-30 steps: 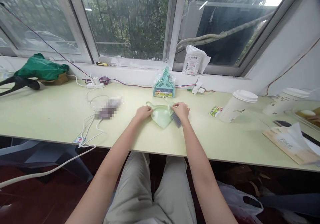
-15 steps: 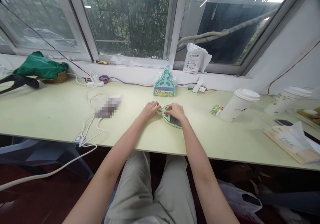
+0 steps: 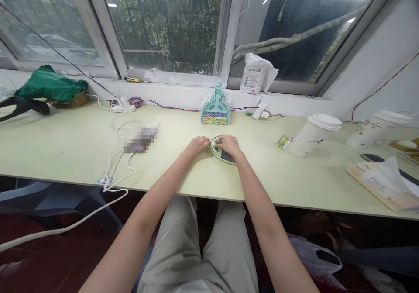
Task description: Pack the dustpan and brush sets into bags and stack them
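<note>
A light green dustpan lies on the table in front of me, its handle toward the left. Nested in it is a small brush with dark grey bristles. My left hand is closed around the dustpan's handle, which it mostly hides. My right hand reaches over the pan from the right, thumb and fingers pinched on the brush near its handle end. The right wrist covers the far part of the set. Behind them stands a stack of wrapped turquoise dustpan sets with a printed label.
White cables and a blurred item lie to the left. On the right are a small label card, a lidded paper cup, a second cup and a tissue pack. A power strip sits by the wall.
My left fingers, earlier raised and bent over the handle, have closed around it. My right hand has shifted only slightly on the brush. The view has tilted a little.
</note>
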